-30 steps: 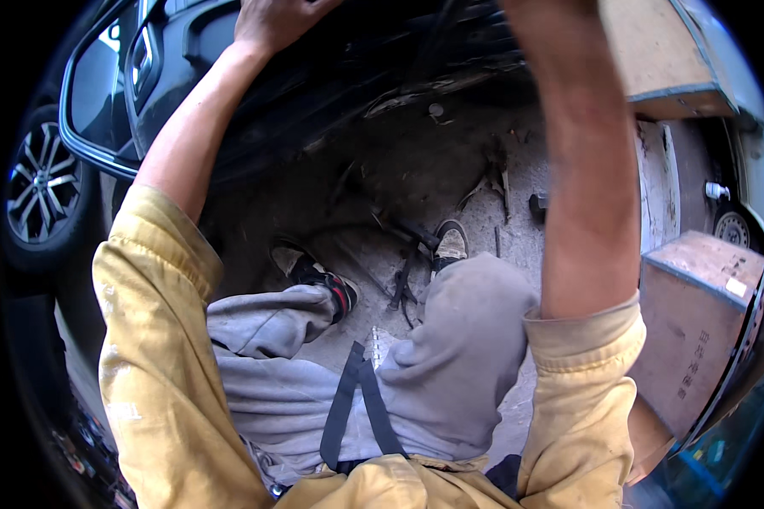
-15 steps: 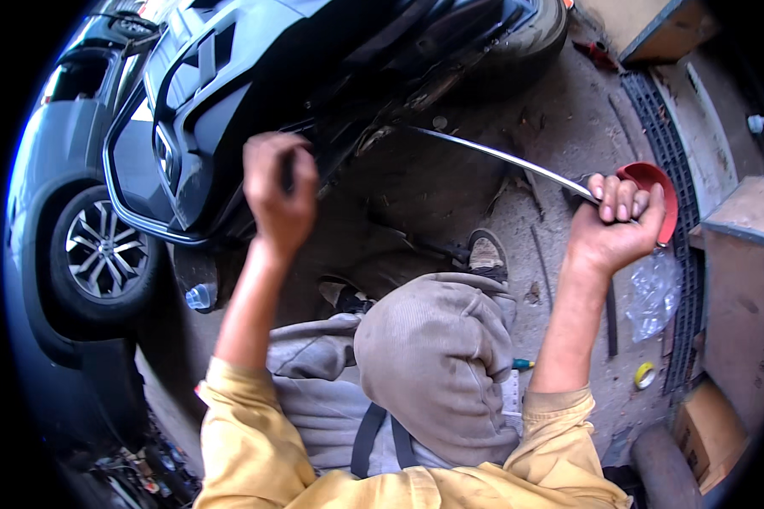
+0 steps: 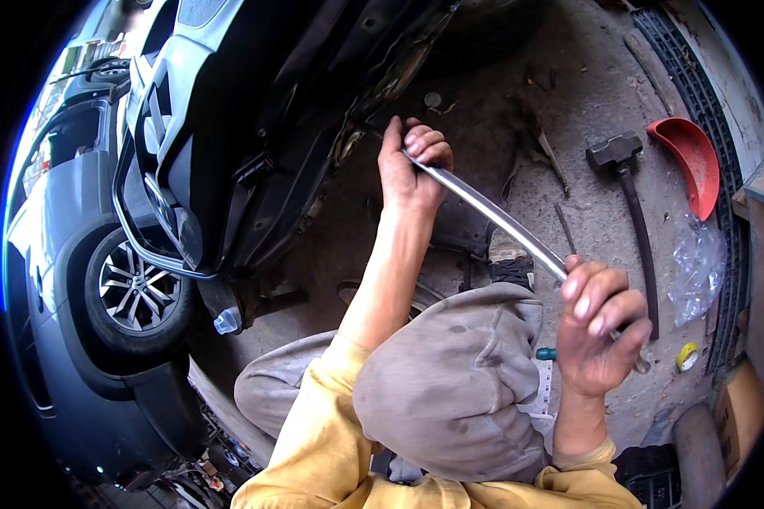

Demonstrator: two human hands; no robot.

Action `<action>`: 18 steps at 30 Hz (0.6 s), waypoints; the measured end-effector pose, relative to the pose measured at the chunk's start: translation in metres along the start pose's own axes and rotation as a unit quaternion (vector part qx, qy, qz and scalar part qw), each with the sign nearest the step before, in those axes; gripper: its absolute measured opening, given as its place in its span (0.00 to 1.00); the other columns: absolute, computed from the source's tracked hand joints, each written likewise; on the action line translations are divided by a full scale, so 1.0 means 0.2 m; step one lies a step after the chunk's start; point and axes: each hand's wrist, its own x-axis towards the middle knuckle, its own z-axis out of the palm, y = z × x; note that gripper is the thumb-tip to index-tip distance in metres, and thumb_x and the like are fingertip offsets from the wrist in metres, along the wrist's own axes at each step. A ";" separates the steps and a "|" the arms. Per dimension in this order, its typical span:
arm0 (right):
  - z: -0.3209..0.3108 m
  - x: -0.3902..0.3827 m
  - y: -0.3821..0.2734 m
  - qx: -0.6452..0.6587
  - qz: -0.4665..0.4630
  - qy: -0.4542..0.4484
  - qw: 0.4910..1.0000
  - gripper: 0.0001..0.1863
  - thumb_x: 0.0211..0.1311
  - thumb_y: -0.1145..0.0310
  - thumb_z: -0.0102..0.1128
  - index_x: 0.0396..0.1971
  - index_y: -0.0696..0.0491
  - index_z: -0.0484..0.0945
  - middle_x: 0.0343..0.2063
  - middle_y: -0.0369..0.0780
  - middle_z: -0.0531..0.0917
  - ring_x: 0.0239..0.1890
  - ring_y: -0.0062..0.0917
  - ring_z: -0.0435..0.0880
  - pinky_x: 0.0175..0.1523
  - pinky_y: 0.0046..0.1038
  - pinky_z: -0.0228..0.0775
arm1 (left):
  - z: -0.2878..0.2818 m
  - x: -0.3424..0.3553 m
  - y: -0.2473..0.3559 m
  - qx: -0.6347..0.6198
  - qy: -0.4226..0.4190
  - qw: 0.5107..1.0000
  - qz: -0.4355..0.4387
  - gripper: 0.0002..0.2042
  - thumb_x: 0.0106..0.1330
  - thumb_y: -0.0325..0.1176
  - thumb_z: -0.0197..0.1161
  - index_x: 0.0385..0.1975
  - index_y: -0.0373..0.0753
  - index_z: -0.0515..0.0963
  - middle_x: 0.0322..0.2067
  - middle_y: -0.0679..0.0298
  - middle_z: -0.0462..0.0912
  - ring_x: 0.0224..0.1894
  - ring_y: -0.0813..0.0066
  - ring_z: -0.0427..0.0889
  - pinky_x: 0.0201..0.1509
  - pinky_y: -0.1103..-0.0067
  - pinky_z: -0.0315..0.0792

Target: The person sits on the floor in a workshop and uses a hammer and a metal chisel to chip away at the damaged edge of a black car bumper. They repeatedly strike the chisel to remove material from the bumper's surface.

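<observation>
A long shiny metal bar (image 3: 501, 219) slants from the car's underside down toward my right side. Its far end disappears in the dark under the sill of the opened car (image 3: 314, 182). My left hand (image 3: 414, 165) grips the bar at its upper part, close to the torn lower edge of the car body. Round the near end my right hand (image 3: 601, 327) is closed, and a short tip of the bar pokes out below the fingers. Just beyond my right hand lies a sledgehammer (image 3: 615, 153) on the floor, its dark handle toward me.
A red curved piece (image 3: 696, 161), a clear plastic bag (image 3: 698, 263) and a yellow tape roll (image 3: 688, 356) lie to the right, beside a black slotted strip (image 3: 730, 297). A green-handled tool (image 3: 547, 353) is by my knee. Another dark car (image 3: 102, 280) stands at left.
My left hand, raised and off the bar before, has come right and closed on it. My right hand has moved nearer to me with the bar's end. The view has shifted, uncovering the sledgehammer.
</observation>
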 end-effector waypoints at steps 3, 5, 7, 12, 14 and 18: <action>-0.16 -0.04 -0.07 -0.072 0.085 0.019 0.994 0.26 0.63 0.46 0.53 0.40 0.58 0.73 0.42 0.47 0.74 0.47 0.34 0.74 0.55 0.38 0.64 | -0.05 0.04 -0.03 0.041 0.085 0.995 0.024 0.19 0.69 0.49 0.52 0.20 0.43 0.66 0.10 0.75 0.57 0.11 0.85 0.56 0.14 0.88 0.51; -0.25 -0.07 -0.16 -0.073 0.145 -0.010 0.987 0.26 0.61 0.50 0.58 0.45 0.59 0.73 0.42 0.47 0.75 0.47 0.35 0.75 0.51 0.35 0.69 | -0.09 0.05 -0.08 0.095 0.110 0.986 0.078 0.18 0.68 0.47 0.54 0.20 0.43 0.66 0.10 0.75 0.57 0.10 0.86 0.55 0.13 0.88 0.50; -0.31 -0.08 -0.23 -0.300 0.226 -0.036 0.926 0.25 0.59 0.56 0.60 0.48 0.61 0.72 0.41 0.47 0.75 0.45 0.35 0.76 0.43 0.32 0.73 | -0.12 0.06 -0.12 0.117 0.147 0.975 0.119 0.18 0.69 0.49 0.52 0.22 0.44 0.65 0.10 0.74 0.55 0.10 0.85 0.54 0.13 0.88 0.49; -0.32 -0.12 -0.15 -0.742 0.108 -0.293 0.593 0.18 0.58 0.66 0.61 0.44 0.61 0.74 0.32 0.48 0.78 0.31 0.38 0.81 0.28 0.36 0.72 | -0.14 0.03 -0.14 0.199 0.189 0.953 0.128 0.18 0.70 0.48 0.51 0.22 0.44 0.65 0.10 0.74 0.55 0.10 0.85 0.53 0.12 0.87 0.48; -0.29 -0.15 -0.11 -0.705 0.102 -0.284 0.642 0.16 0.58 0.66 0.60 0.42 0.60 0.75 0.27 0.47 0.79 0.27 0.40 0.81 0.28 0.36 0.72 | -0.14 0.00 -0.09 0.196 0.188 0.956 0.108 0.17 0.70 0.47 0.51 0.22 0.44 0.65 0.10 0.74 0.54 0.10 0.85 0.52 0.13 0.87 0.47; -0.34 -0.18 0.01 -0.649 0.086 -0.237 0.717 0.13 0.60 0.66 0.59 0.38 0.60 0.75 0.21 0.46 0.78 0.22 0.41 0.79 0.27 0.36 0.71 | -0.18 0.03 -0.09 0.264 0.237 0.928 0.117 0.17 0.70 0.49 0.50 0.24 0.44 0.63 0.12 0.74 0.54 0.11 0.83 0.54 0.15 0.83 0.50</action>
